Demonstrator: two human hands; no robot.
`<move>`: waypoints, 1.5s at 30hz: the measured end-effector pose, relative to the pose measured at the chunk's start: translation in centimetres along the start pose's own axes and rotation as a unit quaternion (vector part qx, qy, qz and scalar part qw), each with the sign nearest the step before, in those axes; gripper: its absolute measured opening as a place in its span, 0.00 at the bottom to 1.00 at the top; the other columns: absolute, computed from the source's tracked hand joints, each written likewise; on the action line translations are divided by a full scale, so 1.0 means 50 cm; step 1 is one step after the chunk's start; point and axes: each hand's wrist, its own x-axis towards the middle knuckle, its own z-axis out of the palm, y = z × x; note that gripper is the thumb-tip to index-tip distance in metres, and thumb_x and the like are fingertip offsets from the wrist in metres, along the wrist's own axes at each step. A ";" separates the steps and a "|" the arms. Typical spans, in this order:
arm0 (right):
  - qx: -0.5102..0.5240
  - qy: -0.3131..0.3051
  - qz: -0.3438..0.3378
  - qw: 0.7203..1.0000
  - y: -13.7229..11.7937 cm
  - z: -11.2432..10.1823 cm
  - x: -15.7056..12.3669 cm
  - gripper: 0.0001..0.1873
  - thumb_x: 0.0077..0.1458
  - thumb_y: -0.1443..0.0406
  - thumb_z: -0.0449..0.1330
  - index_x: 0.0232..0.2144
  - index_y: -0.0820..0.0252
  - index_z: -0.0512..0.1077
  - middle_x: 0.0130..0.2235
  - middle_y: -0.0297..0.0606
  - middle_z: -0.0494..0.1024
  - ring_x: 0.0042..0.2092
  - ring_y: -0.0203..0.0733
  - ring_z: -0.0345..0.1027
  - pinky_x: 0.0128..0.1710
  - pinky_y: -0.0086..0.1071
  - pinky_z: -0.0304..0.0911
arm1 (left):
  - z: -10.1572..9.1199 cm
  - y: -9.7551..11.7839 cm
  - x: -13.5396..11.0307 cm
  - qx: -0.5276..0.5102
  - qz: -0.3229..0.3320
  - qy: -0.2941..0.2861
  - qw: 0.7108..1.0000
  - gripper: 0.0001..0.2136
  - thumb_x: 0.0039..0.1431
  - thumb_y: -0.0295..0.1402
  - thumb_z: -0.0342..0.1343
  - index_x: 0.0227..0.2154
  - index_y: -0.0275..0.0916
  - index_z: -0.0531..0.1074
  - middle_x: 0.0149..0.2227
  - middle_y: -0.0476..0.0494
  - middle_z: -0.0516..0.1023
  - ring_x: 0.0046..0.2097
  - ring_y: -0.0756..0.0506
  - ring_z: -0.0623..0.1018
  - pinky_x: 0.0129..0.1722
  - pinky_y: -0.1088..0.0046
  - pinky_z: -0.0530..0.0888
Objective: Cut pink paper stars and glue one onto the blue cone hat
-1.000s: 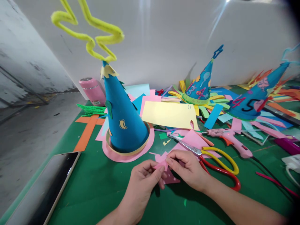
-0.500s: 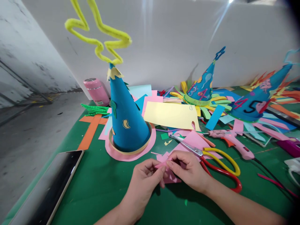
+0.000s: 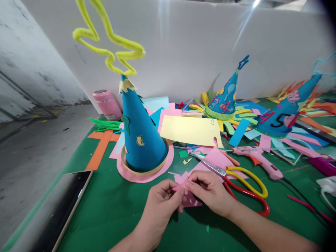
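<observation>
Between my two hands is a small piece of pink paper [image 3: 179, 188], pinched by the fingertips of both. My left hand [image 3: 162, 201] grips its left side with thumb and fingers. My right hand [image 3: 210, 190] pinches the right side; some of those fingertips are hidden. More pink paper scraps [image 3: 193, 202] lie under the hands. Just beyond my right hand rest scissors [image 3: 223, 171] with one yellow and one red handle, on a pink sheet [image 3: 216, 158]. A blue paper cone hat [image 3: 143, 140] stands upright ahead of my left hand, on a pink brim [image 3: 138, 178], topped by a yellow pipe-cleaner shape [image 3: 112, 45].
A phone [image 3: 49, 213] lies at the left edge of the green table [image 3: 105, 210]. A pink glue gun [image 3: 259, 159] with its cord lies at right. Two decorated cone hats [image 3: 223, 98] stand behind, among paper strips. A pink flask [image 3: 107, 105] and a cream sheet [image 3: 191, 130] are farther back.
The view has shifted very slightly. Both hands keep their pinch on the pink paper, almost unmoved.
</observation>
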 end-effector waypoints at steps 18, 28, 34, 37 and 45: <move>0.076 0.040 -0.041 0.995 -0.003 0.005 -0.005 0.08 0.53 0.64 0.55 0.25 0.60 0.67 0.23 0.31 0.71 0.25 0.33 0.64 0.24 0.25 0.59 | 0.025 0.031 -0.006 -0.015 0.044 -0.001 0.999 0.11 0.44 0.36 0.60 0.19 0.33 0.69 0.17 0.52 0.66 0.20 0.54 0.64 0.20 0.79 0.61; 0.126 0.051 -0.041 0.990 0.004 -0.002 0.004 0.12 0.53 0.60 0.55 0.22 0.60 0.64 0.21 0.30 0.67 0.24 0.33 0.63 0.24 0.27 0.60 | 0.038 0.036 0.004 0.017 0.061 -0.002 0.998 0.14 0.47 0.39 0.57 0.18 0.32 0.69 0.17 0.49 0.68 0.20 0.53 0.66 0.22 0.77 0.63; 0.165 0.041 -0.018 0.985 0.005 0.007 0.001 0.11 0.53 0.59 0.55 0.23 0.58 0.63 0.20 0.29 0.70 0.23 0.33 0.66 0.23 0.27 0.63 | 0.032 0.020 0.004 -0.019 0.057 -0.020 0.998 0.14 0.47 0.40 0.58 0.18 0.33 0.70 0.17 0.49 0.68 0.20 0.53 0.66 0.21 0.77 0.62; 0.157 0.050 -0.009 0.986 0.004 0.009 -0.002 0.11 0.53 0.60 0.55 0.22 0.59 0.63 0.19 0.29 0.69 0.23 0.33 0.65 0.23 0.27 0.62 | 0.028 0.019 0.000 -0.010 0.057 -0.031 0.998 0.14 0.47 0.40 0.57 0.17 0.33 0.70 0.17 0.49 0.70 0.20 0.53 0.66 0.22 0.77 0.62; 0.110 0.036 -0.013 0.993 0.000 0.004 -0.006 0.11 0.54 0.61 0.54 0.22 0.59 0.62 0.18 0.28 0.67 0.21 0.32 0.60 0.21 0.26 0.58 | 0.020 0.022 -0.003 -0.035 0.036 -0.063 0.997 0.12 0.49 0.37 0.57 0.18 0.33 0.72 0.18 0.47 0.72 0.21 0.52 0.68 0.24 0.77 0.64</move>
